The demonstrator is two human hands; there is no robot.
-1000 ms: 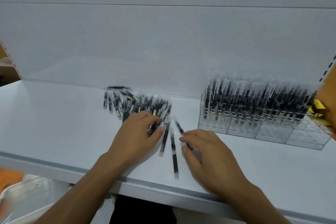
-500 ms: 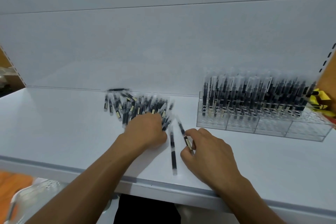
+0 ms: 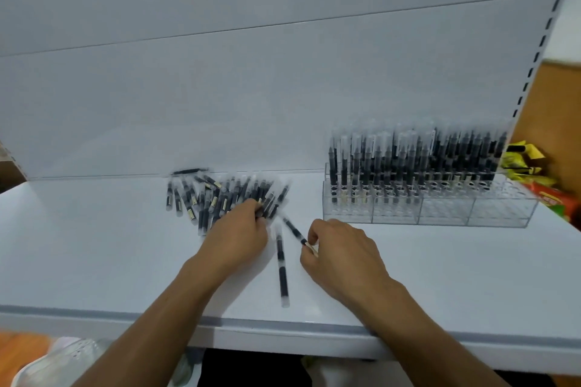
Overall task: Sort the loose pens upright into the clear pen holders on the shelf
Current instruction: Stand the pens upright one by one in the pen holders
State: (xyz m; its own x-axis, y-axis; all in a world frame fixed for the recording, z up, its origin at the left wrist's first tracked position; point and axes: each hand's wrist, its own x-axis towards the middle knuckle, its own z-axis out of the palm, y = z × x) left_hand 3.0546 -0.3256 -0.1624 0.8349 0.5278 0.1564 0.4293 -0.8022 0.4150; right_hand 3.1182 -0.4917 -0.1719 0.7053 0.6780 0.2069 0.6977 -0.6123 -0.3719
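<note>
We judge the job over half done: the clear pen holders (image 3: pixel 424 212) at centre right stand mostly filled. The loose pens (image 3: pixel 217 198) lie piled left of centre; our left hand (image 3: pixel 239 237) curls round a few, and our right hand (image 3: pixel 344 250) pinches one pen (image 3: pixel 293 230) by its end.

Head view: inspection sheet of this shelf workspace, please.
Surface: white shelf, flat, grey front edge.
Job's things: loose pens heaped at the back; a lone pen lying between the hands; clear holders at right, back rows filled with upright pens, front rows look empty.
Clutter: yellow packets by the holders' right end.
Grippers: left hand, fingers curled into the heap, grip unclear; right hand pinches a slanted pen at its near end.
Cables: nothing seen.
Surroundings: white back panel; slotted upright at right.
</note>
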